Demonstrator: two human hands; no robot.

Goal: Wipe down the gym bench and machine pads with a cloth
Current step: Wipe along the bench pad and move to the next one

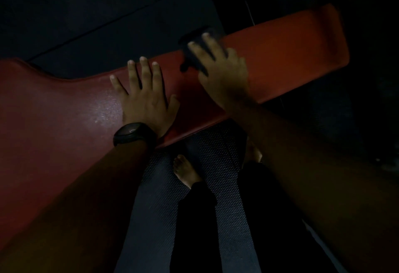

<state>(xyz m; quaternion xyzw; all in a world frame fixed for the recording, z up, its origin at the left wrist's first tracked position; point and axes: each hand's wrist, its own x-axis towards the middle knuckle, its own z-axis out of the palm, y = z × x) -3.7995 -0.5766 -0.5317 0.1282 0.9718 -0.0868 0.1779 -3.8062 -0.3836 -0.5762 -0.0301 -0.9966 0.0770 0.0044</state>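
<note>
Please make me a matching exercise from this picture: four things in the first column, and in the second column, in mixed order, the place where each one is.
Column one
1. cloth
2. watch
3. bare foot
4. left hand

Column two
A. on the grey floor mat
B. flat on the red bench, holding nothing
C. under the right hand, pressed on the bench
D. around the left wrist

Pairs: 1-C, 2-D, 3-A, 4-B
</note>
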